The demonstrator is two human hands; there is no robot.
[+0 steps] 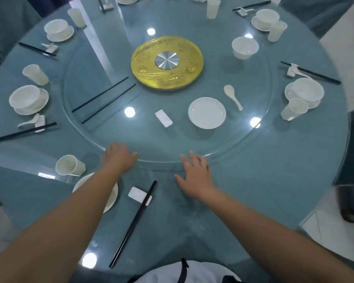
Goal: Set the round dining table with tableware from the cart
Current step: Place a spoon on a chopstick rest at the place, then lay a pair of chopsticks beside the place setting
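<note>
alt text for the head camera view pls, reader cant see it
A person's left hand and right hand rest on the near edge of a glass turntable carrying a white plate, spoon, bowl and loose chopsticks. White place settings ring the blue round table.

A round table under a blue-grey cloth and glass top carries a clear glass turntable; near left lie a white plate, cup, and black chopsticks on a white rest.

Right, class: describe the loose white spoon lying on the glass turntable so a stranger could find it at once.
Start at the gold disc in the middle of the round glass turntable. Just below and right of it lies a white ceramic spoon, beside an empty white plate. Unlike the other spoons, it lies bare on the glass, not propped on a rest.
</note>
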